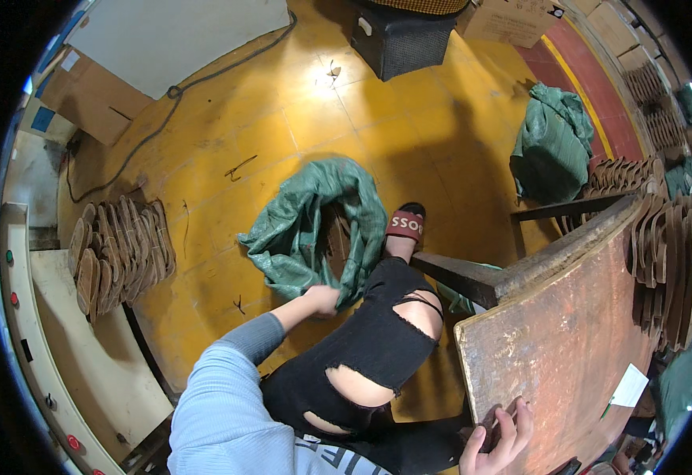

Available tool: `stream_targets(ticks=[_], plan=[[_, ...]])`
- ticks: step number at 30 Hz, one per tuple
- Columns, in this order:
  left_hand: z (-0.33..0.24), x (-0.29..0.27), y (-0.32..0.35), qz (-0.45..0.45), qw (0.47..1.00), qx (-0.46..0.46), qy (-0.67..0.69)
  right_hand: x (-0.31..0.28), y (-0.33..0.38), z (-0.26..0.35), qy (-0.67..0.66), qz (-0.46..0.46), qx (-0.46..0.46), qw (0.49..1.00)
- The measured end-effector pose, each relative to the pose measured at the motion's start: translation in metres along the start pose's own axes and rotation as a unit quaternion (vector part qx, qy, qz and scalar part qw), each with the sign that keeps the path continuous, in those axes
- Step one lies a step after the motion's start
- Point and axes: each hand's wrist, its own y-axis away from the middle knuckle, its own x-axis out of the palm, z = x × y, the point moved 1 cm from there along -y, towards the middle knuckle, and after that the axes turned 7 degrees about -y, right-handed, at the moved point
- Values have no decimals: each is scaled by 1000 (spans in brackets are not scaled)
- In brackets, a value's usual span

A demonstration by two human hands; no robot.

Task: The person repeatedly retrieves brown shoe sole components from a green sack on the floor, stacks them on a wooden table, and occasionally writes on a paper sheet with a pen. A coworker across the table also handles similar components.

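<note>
A green woven sack [286, 207] stands on the yellow floor with its rim rolled down and its mouth facing up. Inside it some brown pieces [335, 241] show, partly hidden by the folds. My left hand [322, 301] is closed on the near edge of the sack; its fingertips are hidden. On the near corner of a worn wooden table [544, 348] rests my right hand [504, 439], fingers apart and slightly bent, holding nothing. My foot in a red slide sandal [405, 223] is planted just right of the sack.
Brown curved pieces stand in rows on the left bench [120, 249] and on the table's far right [667, 265]. Another green sack [552, 142] stands beyond the table. A black bin [403, 43], cardboard boxes [92, 93] and a dark cable [173, 93] lie farther off.
</note>
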Motion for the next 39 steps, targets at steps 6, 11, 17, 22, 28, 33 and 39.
stream_targets(ticks=[6,11,17,22,28,33,39], plan=[[56,-6,-6,-3,908,32,417,-1,-2,1,14,-4,-6,1000],[54,-42,-47,-318,942,35,-103,-1,-3,0,16,-5,-11,1000],[5,-77,-101,-130,829,46,-542,0,-2,0,15,11,9,1000],[24,-70,-123,-97,844,33,-526,-2,-1,1,2,11,6,1000],[44,-54,-116,-207,829,-1,-519,-2,-2,0,1,9,3,1000],[51,-56,-112,-166,854,-47,-492,-2,-3,0,8,10,-4,1000],[73,-41,-81,-214,883,-90,-408,-2,-2,-1,9,6,-10,1000]])
